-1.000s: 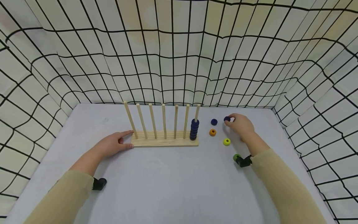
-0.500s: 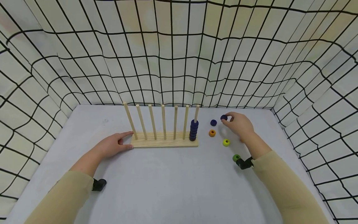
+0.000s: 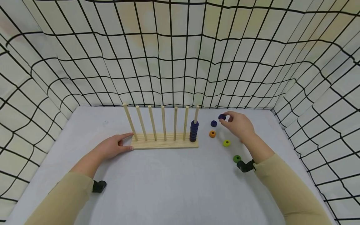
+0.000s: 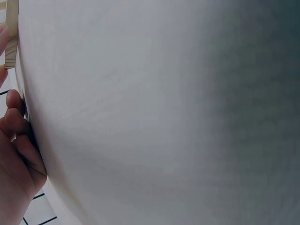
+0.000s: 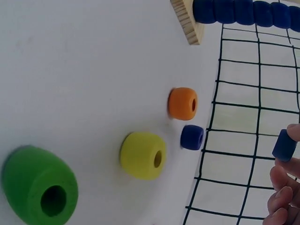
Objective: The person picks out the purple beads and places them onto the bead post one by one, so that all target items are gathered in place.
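Observation:
A pale wooden peg rack with several upright pegs stands on the table. Several dark blue beads are stacked on its rightmost peg; the other pegs are bare. My left hand holds the rack's left end, thumb at the front corner and forefinger at the back. In the left wrist view its other fingers are curled near the tabletop. Raised off the table, my right hand pinches a dark blue bead between thumb and fingertips, also visible in the right wrist view.
Right of the rack lie a loose blue bead, an orange bead, a yellow bead and a green bead. A black net over pale walls surrounds the white table at the back and sides.
My right hand has lifted the blue bead off the table and carried it slightly left, toward the rack. The left hand stays at the rack's end.

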`<action>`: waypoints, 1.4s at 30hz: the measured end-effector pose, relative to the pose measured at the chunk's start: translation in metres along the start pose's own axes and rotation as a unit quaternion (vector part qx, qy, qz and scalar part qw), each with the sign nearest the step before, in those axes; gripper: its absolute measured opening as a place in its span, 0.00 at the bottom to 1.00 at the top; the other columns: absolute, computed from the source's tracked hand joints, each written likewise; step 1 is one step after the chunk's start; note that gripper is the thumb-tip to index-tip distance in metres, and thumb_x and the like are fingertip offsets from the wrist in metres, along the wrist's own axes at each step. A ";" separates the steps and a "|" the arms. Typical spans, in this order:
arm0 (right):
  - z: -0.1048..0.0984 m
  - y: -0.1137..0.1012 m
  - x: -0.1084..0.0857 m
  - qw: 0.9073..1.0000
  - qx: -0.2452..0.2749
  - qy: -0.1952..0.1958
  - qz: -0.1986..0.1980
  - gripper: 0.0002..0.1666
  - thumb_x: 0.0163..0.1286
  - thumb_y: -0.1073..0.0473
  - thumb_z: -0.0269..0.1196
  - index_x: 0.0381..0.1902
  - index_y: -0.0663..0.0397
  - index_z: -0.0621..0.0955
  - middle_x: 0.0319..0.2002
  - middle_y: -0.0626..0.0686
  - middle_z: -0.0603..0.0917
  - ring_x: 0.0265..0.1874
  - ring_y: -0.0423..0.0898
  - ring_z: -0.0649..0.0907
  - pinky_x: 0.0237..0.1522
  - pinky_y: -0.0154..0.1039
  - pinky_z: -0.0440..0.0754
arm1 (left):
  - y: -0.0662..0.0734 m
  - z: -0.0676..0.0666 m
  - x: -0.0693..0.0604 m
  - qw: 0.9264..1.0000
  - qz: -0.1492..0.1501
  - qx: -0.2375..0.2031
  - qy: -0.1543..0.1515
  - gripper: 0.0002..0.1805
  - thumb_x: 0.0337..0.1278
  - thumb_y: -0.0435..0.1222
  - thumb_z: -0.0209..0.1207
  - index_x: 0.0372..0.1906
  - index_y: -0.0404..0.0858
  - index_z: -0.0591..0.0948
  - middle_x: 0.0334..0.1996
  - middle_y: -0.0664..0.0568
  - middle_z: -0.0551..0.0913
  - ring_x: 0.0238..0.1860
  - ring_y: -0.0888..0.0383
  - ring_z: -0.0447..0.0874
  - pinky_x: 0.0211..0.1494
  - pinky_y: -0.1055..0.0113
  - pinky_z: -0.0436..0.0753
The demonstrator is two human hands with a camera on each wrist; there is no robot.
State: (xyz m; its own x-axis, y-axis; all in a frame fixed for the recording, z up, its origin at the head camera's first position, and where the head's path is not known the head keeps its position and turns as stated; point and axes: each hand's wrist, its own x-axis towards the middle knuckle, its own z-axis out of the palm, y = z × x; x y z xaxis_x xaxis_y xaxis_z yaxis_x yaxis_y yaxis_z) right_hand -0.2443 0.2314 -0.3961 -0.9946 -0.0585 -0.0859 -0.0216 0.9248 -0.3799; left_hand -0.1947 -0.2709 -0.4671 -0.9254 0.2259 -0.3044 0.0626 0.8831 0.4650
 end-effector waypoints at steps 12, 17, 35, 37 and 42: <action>-0.009 -0.024 -0.015 0.999 0.000 0.017 -0.038 0.30 0.70 0.39 0.60 0.64 0.47 0.77 0.40 0.53 0.81 0.32 0.51 0.77 0.30 0.42 0.74 | 0.001 -0.001 -0.002 1.000 0.001 -0.007 -0.001 0.45 0.57 0.61 0.63 0.76 0.46 0.64 0.27 0.50 0.68 0.28 0.55 0.63 0.31 0.60 0.62; -0.013 -0.032 -0.019 0.998 0.000 0.029 -0.049 0.30 0.70 0.40 0.61 0.65 0.46 0.77 0.39 0.51 0.81 0.30 0.50 0.77 0.29 0.42 0.74 | 0.002 -0.003 -0.003 1.000 0.000 -0.006 -0.003 0.45 0.58 0.61 0.62 0.76 0.46 0.64 0.27 0.50 0.67 0.28 0.55 0.63 0.32 0.60 0.62; -0.023 -0.062 -0.027 0.996 0.022 0.058 -0.066 0.30 0.71 0.39 0.60 0.66 0.44 0.77 0.38 0.51 0.81 0.30 0.50 0.76 0.30 0.42 0.74 | 0.000 -0.002 -0.001 1.000 -0.007 -0.008 -0.004 0.46 0.57 0.61 0.63 0.76 0.46 0.64 0.28 0.50 0.67 0.28 0.54 0.63 0.32 0.60 0.62; -0.024 -0.064 -0.028 0.995 0.029 0.062 -0.069 0.30 0.71 0.39 0.60 0.66 0.43 0.77 0.37 0.50 0.80 0.30 0.49 0.76 0.30 0.42 0.73 | -0.001 -0.001 0.000 1.000 -0.007 -0.007 -0.004 0.46 0.57 0.62 0.63 0.76 0.47 0.64 0.28 0.49 0.67 0.28 0.54 0.63 0.32 0.60 0.62; -0.027 -0.071 -0.032 0.993 0.047 0.073 -0.078 0.29 0.70 0.39 0.61 0.65 0.43 0.77 0.35 0.48 0.80 0.31 0.49 0.76 0.29 0.42 0.73 | -0.001 0.000 0.000 1.000 -0.003 -0.003 -0.003 0.46 0.56 0.63 0.62 0.76 0.48 0.64 0.28 0.50 0.68 0.28 0.55 0.63 0.32 0.60 0.62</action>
State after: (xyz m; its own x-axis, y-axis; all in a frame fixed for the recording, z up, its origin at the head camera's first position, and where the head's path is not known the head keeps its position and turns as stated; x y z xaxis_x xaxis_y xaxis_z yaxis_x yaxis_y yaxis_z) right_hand -0.2132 0.1781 -0.3420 -0.9843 -0.1363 0.1123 -0.1732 0.8692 -0.4631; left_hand -0.1950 -0.2717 -0.4678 -0.9231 0.2230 -0.3132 0.0539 0.8817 0.4687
